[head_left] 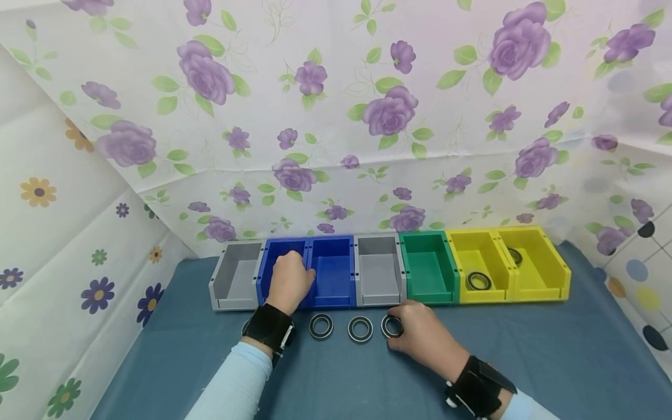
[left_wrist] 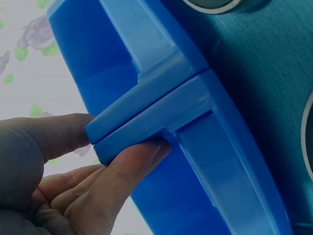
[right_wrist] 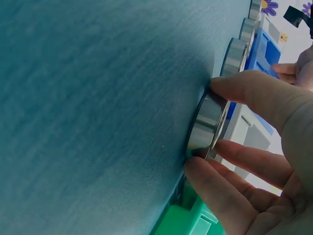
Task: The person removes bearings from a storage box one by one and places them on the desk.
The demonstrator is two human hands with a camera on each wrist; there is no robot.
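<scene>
Seven plastic bins stood in a row at the back of the blue-covered counter [head_left: 157, 350]: grey, two blue, grey, green and two yellow, each yellow one with a bearing ring lying in it. The left hand [head_left: 287, 283] rested over the front edge of the blue bins [head_left: 331, 274], and the left wrist view showed its thumb and fingers [left_wrist: 132, 161] pinching the lip where the two blue bins meet. The right hand [head_left: 422, 332] was down on the counter just in front of the grey and green bins, its grip closed on a steel bearing [right_wrist: 208, 125], thumb on one side of the rim and fingertips on the other, the ring lying flat on the cloth. Two more bearings [head_left: 321, 326] lay in line beside it, apart from one another. That ring looked heavy for its size, rigid and smooth-sided, likely slippery; holding it across the outer rim seemed the surest way.
</scene>
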